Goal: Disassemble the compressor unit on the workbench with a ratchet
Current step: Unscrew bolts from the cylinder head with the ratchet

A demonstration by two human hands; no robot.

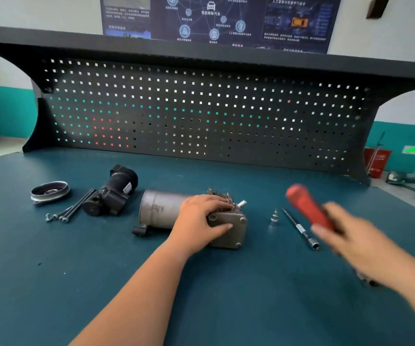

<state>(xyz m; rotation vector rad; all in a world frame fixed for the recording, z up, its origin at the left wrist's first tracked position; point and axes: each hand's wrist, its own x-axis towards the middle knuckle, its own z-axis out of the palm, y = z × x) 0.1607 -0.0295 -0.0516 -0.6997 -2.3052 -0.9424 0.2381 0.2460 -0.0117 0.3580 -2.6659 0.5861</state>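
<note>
Compressor unit point(191, 216) lay on its side near the middle of the teal workbench point(51, 283), long axis running left to right. Its left part was a smooth, dull grey metal cylinder with a small dark lug at the lower left end; its right part was a squarish grey cast head with bolt heads at the corners, fins along the top and a short silver stub poking out toward the upper right. Left hand point(201, 218) rested palm down on the unit where cylinder meets head, fingers laid over the fins and the thumb stretched along the front face (loosely spread, not clenched). Right hand point(346, 236) was off to the right above the bench, motion-blurred, fingers wrapped around a red-handled tool point(306, 206) whose handle pointed up and left; its working end could not be made out. On the bench between the two hands: a small silver socket point(274, 218) standing upright, and just beside it a slim extension bar point(300, 228) lying diagonally with a socket on its near end. Left of the unit lay a black housing part point(112, 193), several long bolts point(70, 211) bunched against it, and further left a round pulley disc point(50, 192). Black pegboard point(201, 108) stood behind the bench.
</note>
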